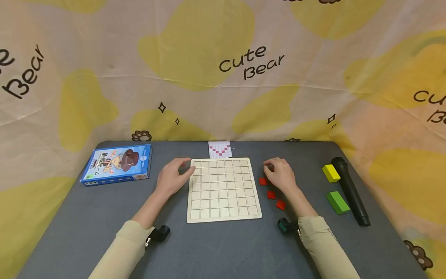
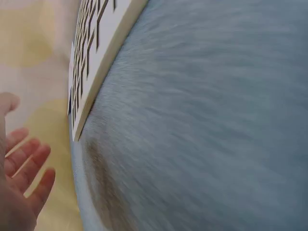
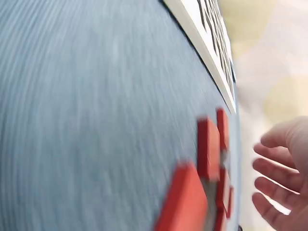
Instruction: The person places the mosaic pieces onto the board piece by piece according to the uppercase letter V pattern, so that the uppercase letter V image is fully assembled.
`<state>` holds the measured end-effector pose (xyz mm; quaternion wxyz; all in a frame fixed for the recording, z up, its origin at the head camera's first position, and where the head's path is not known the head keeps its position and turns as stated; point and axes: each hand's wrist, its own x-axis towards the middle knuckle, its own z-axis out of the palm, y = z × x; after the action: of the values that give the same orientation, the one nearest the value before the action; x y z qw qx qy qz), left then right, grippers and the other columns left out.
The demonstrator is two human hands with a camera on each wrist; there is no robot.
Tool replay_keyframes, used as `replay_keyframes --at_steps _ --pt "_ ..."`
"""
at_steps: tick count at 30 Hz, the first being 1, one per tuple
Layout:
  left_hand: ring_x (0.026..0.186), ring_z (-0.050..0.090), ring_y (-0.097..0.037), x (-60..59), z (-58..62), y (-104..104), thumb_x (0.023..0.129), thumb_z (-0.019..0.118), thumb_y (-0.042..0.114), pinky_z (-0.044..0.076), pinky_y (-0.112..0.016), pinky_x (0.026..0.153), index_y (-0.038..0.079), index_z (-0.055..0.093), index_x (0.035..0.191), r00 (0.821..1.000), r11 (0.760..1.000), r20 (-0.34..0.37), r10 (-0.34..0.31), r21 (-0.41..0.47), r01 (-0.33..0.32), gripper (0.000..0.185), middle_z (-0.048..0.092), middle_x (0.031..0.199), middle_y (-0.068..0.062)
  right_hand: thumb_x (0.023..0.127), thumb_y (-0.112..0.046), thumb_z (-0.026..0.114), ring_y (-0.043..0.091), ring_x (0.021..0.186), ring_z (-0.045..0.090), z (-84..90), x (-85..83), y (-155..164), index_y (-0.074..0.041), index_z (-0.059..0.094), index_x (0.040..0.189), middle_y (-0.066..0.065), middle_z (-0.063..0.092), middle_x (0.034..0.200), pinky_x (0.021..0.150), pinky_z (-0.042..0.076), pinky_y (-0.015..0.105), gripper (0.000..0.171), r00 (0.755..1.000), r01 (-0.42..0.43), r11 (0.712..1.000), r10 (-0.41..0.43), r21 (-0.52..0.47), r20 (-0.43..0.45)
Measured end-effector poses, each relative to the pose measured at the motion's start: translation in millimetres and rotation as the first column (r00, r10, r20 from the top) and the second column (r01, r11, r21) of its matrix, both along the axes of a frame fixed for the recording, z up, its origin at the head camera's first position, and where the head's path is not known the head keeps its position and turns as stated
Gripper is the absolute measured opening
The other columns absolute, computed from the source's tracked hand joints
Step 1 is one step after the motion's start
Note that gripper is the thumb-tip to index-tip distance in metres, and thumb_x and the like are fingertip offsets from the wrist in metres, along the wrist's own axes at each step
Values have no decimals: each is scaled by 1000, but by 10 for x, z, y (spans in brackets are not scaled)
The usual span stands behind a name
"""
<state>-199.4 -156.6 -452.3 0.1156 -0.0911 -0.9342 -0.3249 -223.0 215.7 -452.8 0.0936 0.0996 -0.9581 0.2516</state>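
A pale board with a square grid (image 1: 224, 190) lies flat on the grey table. My left hand (image 1: 172, 177) is at its upper left corner, fingers relaxed and thumb overlapping the edge in the head view. In the left wrist view the left hand (image 2: 24, 178) shows spread fingers and a bare palm. To the right of the board hovers my right hand (image 1: 281, 176), loosely curved and holding nothing. Red square pieces (image 1: 271, 195) lie below it; the right wrist view shows several red pieces (image 3: 209, 149), some of them hidden under the hand in the head view.
A card with a red V pattern on a grid (image 1: 220, 149) lies behind the board. At left is a blue game box (image 1: 118, 162). On the right lie a yellow block (image 1: 331, 173), a green block (image 1: 337, 202) and a black microphone (image 1: 351, 193). A printed cloth hangs behind the table.
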Motion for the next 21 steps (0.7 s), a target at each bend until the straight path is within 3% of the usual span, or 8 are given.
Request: replay_keyframes --at_steps 2,5,8,12,16,21 --pt "111 60 -30 95 -32 -29 92 66 37 47 -52 91 8 60 133 998 998 23 -65 29 64 50 62 125 -13 90 -15 66 34 98 58 20 24 86 -5 74 105 15 68 107 83 47 50 19 999 -39 999 40 -14 27" --pt "125 50 -34 256 -87 -60 91 68 37 40 -55 100 5 50 141 981 985 81 -174 13 173 62 53 137 -17 88 -14 70 32 97 59 22 52 193 -5 73 106 13 69 104 86 47 50 20 994 -90 996 90 -2 65" --pt "137 34 -39 417 -139 -69 87 70 47 31 -59 106 4 35 150 952 966 172 -252 -13 258 84 38 150 -19 88 -15 71 33 98 58 9 73 262 -5 72 109 14 68 107 85 48 50 23 991 -97 995 95 10 90" --pt "144 18 -40 581 -188 -66 79 70 62 21 -61 111 4 18 155 915 943 270 -300 -58 327 109 20 159 -19 88 -15 70 36 106 55 -17 64 335 -5 71 113 17 65 115 89 46 54 27 993 -52 998 49 24 109" --pt "147 12 -36 654 -210 -73 72 73 66 14 -57 114 4 14 156 893 920 295 -339 -94 380 120 14 160 -18 88 -12 68 41 114 50 -38 35 412 -3 70 115 22 61 122 94 42 58 28 992 -25 999 20 40 124" --pt "148 10 -34 655 -219 -103 69 76 66 11 -55 116 4 15 156 879 903 298 -373 -103 418 123 12 161 -16 89 -9 68 43 114 50 -75 6 482 -2 69 116 23 61 121 95 40 60 28 992 -29 999 25 30 122"
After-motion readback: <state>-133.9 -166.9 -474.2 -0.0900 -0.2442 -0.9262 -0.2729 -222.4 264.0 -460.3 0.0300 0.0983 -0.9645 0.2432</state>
